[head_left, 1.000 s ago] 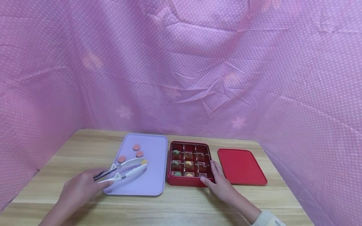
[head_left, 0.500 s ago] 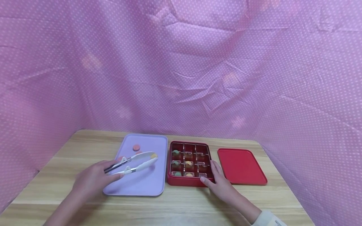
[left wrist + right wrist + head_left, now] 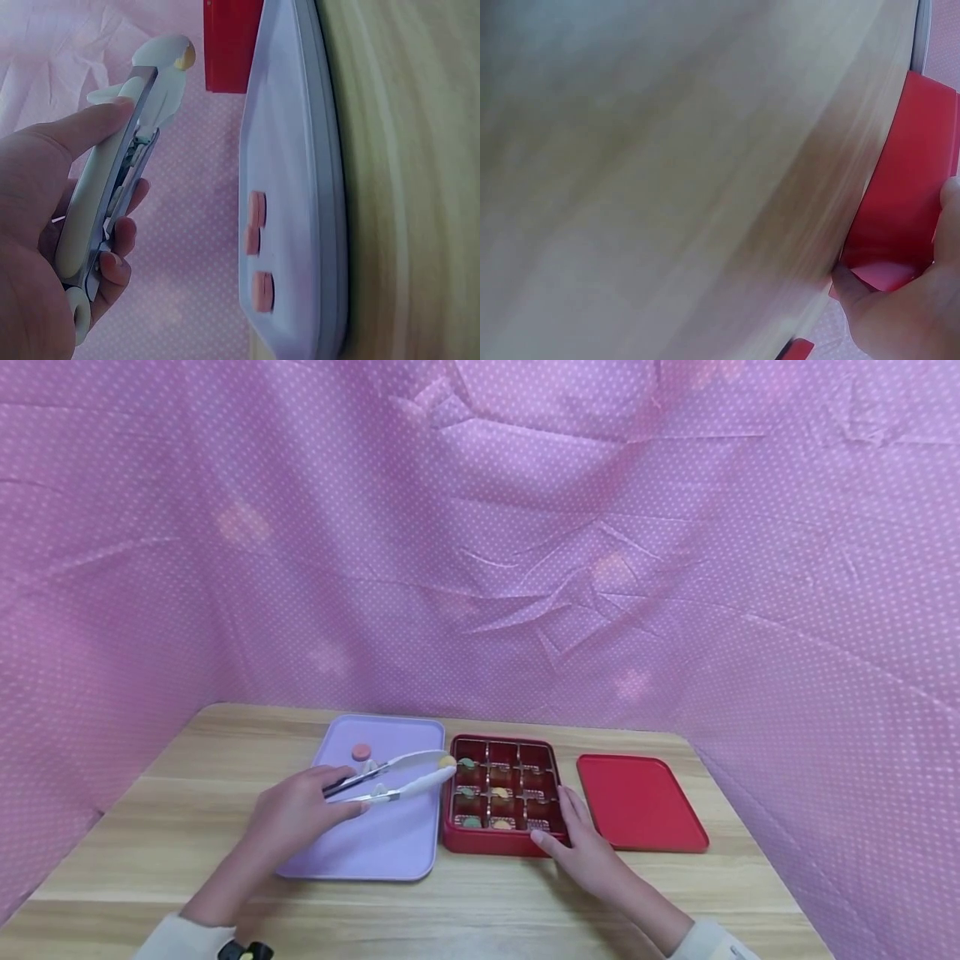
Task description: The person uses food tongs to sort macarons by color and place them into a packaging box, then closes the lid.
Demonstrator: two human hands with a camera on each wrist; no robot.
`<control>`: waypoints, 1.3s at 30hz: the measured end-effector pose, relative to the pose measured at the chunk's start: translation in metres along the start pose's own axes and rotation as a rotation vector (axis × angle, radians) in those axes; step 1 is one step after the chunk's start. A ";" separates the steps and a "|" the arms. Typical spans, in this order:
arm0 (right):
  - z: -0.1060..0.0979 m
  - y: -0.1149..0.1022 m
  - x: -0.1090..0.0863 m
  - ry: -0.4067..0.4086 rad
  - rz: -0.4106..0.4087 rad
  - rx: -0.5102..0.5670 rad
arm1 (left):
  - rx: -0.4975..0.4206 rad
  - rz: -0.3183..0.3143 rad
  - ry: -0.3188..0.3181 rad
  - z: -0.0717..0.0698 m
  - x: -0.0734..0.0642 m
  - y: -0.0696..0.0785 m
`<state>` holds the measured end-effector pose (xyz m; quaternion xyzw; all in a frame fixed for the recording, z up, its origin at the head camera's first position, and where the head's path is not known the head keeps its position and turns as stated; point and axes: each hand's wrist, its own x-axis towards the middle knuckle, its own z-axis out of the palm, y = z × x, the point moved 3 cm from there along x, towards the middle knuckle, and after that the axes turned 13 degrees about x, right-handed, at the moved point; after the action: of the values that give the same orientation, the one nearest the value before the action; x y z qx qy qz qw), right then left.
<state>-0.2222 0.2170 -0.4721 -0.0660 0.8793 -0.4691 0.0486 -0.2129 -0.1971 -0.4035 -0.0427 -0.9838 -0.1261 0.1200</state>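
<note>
My left hand (image 3: 296,810) grips a pair of tongs (image 3: 426,782) with white tips. Between the tips sits a small yellow macaron (image 3: 447,762), held above the left edge of the red box (image 3: 491,842). That box is split into compartments; green macarons (image 3: 472,822) stand in its left column and yellow ones (image 3: 501,793) in the middle column. At its front right corner, my right hand (image 3: 588,853) holds the box, thumb on the front wall and fingers along the side. Pink macarons (image 3: 262,291) lie on the lilac tray (image 3: 289,150) in the left wrist view.
Right of the box lies a flat red lid (image 3: 641,802). The lilac tray stands close against the box's left side on a wooden table (image 3: 480,910). A pink dotted cloth (image 3: 480,568) hangs behind and around the table.
My left hand has carried the tongs and yellow macaron rightward and slightly up, from over the tray to the box's left edge. The right hand and the box have stayed put.
</note>
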 end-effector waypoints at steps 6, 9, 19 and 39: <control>0.000 0.000 0.000 0.004 -0.004 -0.007 | -0.040 -0.008 -0.043 0.008 0.012 0.012; 0.000 0.000 0.000 0.006 0.000 -0.006 | -0.043 -0.013 -0.078 0.012 0.019 0.020; 0.000 0.001 0.001 0.016 0.003 -0.010 | -0.017 0.018 -0.072 0.024 0.038 0.043; -0.001 0.001 0.000 0.008 -0.003 -0.005 | -0.068 -0.009 -0.099 0.042 0.065 0.067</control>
<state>-0.2225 0.2177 -0.4722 -0.0657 0.8807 -0.4671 0.0441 -0.2778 -0.1178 -0.4103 -0.0482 -0.9839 -0.1578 0.0692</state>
